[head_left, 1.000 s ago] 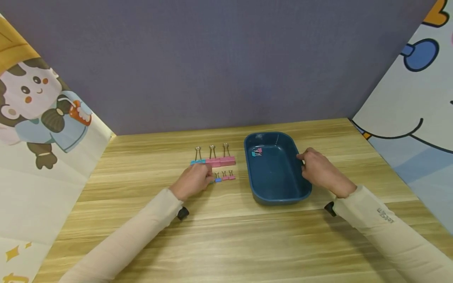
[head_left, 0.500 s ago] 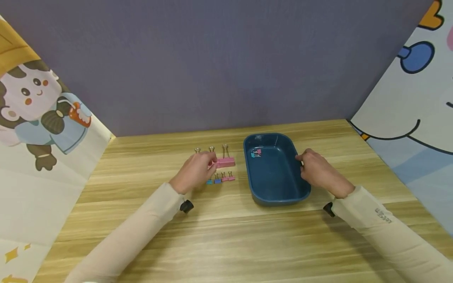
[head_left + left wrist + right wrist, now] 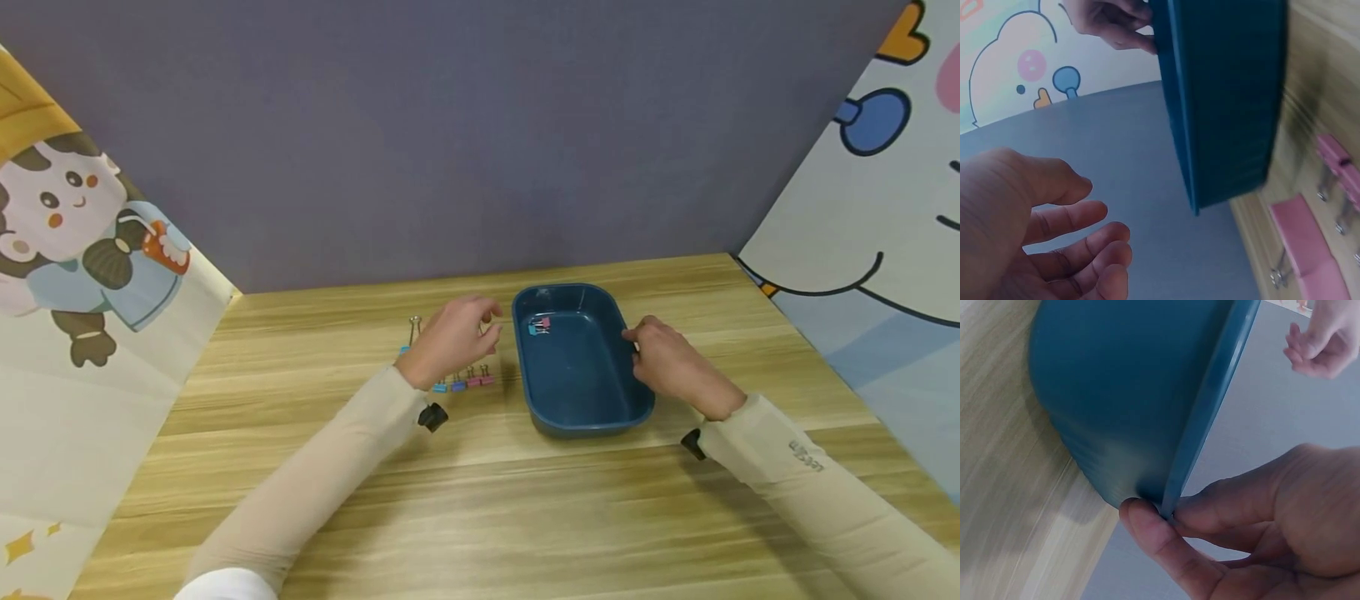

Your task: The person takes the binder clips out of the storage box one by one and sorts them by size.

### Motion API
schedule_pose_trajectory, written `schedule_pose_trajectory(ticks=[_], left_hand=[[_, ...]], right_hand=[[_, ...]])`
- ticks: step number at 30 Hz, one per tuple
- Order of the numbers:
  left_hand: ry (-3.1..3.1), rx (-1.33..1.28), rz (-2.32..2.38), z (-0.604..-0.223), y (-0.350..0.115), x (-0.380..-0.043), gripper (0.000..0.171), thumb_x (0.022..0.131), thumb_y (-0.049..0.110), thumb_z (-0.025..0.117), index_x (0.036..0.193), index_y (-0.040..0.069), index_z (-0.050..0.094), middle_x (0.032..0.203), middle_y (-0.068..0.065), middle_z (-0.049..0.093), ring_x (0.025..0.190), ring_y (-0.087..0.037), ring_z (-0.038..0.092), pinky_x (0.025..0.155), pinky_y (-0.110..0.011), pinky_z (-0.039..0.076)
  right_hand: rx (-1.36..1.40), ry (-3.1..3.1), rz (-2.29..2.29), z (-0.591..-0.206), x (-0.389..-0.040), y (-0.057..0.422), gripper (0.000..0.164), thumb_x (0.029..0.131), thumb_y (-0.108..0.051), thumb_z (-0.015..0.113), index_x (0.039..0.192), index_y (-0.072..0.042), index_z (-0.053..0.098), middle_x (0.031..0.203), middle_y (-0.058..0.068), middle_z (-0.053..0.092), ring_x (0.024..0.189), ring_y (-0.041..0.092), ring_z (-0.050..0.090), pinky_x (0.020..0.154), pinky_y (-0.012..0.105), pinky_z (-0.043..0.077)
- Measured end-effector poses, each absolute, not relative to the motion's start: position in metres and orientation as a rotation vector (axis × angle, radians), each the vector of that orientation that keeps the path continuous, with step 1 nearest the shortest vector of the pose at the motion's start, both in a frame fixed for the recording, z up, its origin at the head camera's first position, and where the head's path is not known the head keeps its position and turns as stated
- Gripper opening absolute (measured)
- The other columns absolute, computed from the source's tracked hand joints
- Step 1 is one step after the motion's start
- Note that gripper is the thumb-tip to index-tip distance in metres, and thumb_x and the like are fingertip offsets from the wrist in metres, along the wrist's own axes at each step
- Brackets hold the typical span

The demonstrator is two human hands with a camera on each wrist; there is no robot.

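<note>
My left hand (image 3: 453, 333) hovers above the table, left of a dark blue plastic basin (image 3: 577, 375). Its fingers are loosely bent with nothing between them in the left wrist view. Under it, a row of small binder clips (image 3: 459, 386) in turquoise, blue and pink lies partly covered. Large pink binder clips (image 3: 1300, 231) show in the left wrist view; a large turquoise binder clip (image 3: 405, 350) peeks out behind the hand. My right hand (image 3: 663, 358) pinches the basin's right rim between thumb and fingers. Inside the basin, small turquoise and pink clips (image 3: 537, 326) sit near the far left corner.
The wood-grain table (image 3: 480, 517) runs back to a grey-purple partition (image 3: 480, 142). Side walls with cartoon prints stand at left and right. The basin's raised wall lies between the two hands.
My left hand has moved from the small clips, back over the large ones, then right and up toward the basin. The right hand has kept its grip on the rim.
</note>
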State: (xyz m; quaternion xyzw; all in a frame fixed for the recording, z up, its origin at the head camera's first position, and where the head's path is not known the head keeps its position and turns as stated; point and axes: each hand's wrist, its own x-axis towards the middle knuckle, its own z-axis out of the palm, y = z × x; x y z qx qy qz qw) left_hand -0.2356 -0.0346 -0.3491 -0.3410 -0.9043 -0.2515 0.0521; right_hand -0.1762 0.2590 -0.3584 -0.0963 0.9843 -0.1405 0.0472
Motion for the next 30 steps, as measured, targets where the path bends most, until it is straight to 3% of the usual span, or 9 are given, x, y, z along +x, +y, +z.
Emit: schedule_pose_trajectory(ticks=[6,16,30], left_hand=[[-2.692,-1.087,-0.732,-0.343,-0.019,-0.239,0.021,0.093,0.019,0.057,0.108,0.008,0.066,0.098,-0.004,0.062,0.083,-0.015,0.057,0.069,-0.027,0.046],[-2.735,-1.086,-0.77,-0.334,0.009,-0.248,0.023,0.094,0.022,0.057,0.114,0.013,0.063,0.098,0.002,0.058,0.084,-0.009,0.053,0.071,-0.024,0.045],[-2.773,-1.08,-0.815,-0.336,0.045,-0.269,0.025,0.093,0.02,0.059,0.115,0.009,0.062,0.101,-0.003,0.058,0.087,-0.013,0.054,0.074,-0.026,0.046]], right_hand=[[-0.287,3.012,-0.428,-0.359,-0.176,0.259,0.039,0.083,0.007,0.051,0.12,0.019,0.052,0.112,0.033,0.048,0.098,0.043,0.054,0.079,0.047,0.047],[-0.288,3.012,-0.424,-0.358,-0.176,0.258,0.039,0.083,0.008,0.051,0.12,0.02,0.052,0.112,0.033,0.049,0.1,0.043,0.053,0.083,0.049,0.046],[-0.299,3.002,-0.412,-0.358,-0.177,0.26,0.04,0.084,0.008,0.051,0.122,0.019,0.051,0.113,0.033,0.048,0.1,0.043,0.053,0.081,0.047,0.047]])
